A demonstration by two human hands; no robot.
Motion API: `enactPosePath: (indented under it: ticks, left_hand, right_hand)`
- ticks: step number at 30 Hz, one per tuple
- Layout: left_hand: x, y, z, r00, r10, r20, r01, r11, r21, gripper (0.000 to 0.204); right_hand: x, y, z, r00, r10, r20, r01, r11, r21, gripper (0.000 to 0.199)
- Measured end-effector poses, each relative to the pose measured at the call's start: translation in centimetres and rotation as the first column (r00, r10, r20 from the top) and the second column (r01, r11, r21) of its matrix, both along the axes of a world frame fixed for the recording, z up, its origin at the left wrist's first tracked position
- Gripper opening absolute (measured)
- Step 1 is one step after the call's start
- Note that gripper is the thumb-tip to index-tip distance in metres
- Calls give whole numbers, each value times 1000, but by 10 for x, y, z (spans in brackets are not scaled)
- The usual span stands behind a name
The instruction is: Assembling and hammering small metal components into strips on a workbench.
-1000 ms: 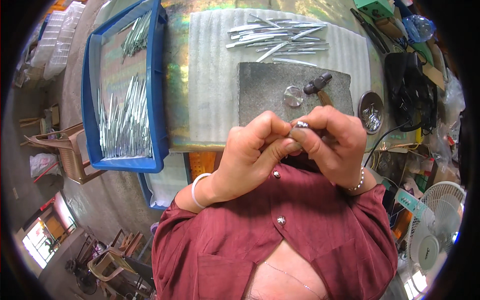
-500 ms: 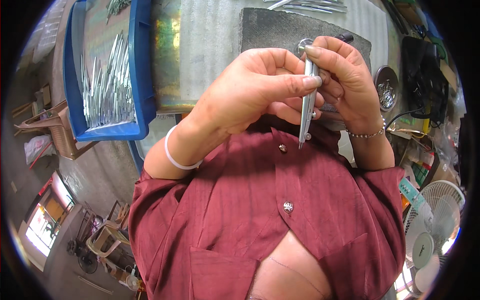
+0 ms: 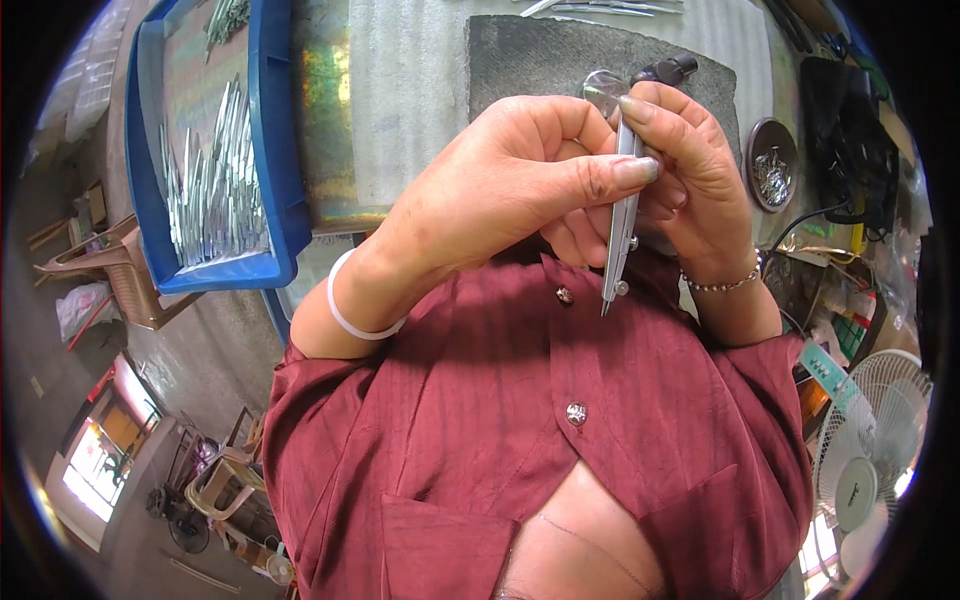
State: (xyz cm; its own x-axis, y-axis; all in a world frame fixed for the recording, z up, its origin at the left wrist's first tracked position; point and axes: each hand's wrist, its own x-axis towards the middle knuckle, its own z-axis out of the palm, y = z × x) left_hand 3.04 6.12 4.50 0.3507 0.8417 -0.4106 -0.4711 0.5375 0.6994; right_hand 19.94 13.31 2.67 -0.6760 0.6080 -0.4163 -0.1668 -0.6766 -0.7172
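A slim silver drawing compass (image 3: pixel 621 240), legs together, hangs between my hands with its pointed tip down and small round knobs on its side. My left hand (image 3: pixel 540 180) is closed, its thumb pressed over the upper part of the legs and its fingers curled behind. At the top end, my right hand (image 3: pixel 685 150) pinches the compass between thumb and forefinger, the other fingers bent. A shiny rounded metal piece (image 3: pixel 603 88) shows beside the fingertips; whether it joins the compass is unclear. Beyond the hands lies a dark grey slab (image 3: pixel 530 65).
A blue tray (image 3: pixel 281 150) of thin silver metal parts (image 3: pixel 215 190) stands on the left. A round dish (image 3: pixel 760 135) of small shiny parts sits right of my right hand. A black-handled tool (image 3: pixel 668 70) lies on the slab. A white fan (image 3: pixel 870 440) stands lower right.
The compass has shifted slightly down, and its lower knobs show more plainly. My right hand has moved slightly left. More of the black-handled tool and the shiny rounded piece is in sight.
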Motion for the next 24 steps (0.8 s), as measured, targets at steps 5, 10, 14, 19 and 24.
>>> enactPosePath:
  ticks: [5,10,14,19,24]
  left_hand:
    - [2,6,-2,999,-25,21,25,1000,3,27]
    - [4,14,-3,994,-71,85,73,997,-24,28]
    - [7,16,-11,991,-53,121,57,998,-26,29]
    - [9,16,-16,986,-32,161,37,999,-29,28]
    - [6,23,-12,974,-85,210,84,996,14,23]
  right_hand:
    - [1,-5,7,997,-79,27,79,997,-3,13]
    - [6,-7,3,991,-131,4,131,991,-17,16]
    - [7,-5,1,992,-120,-48,117,991,-61,18]
    - [5,-8,2,985,-166,-44,164,986,-41,20]
    - [3,-15,7,968,-246,-55,249,967,45,18]
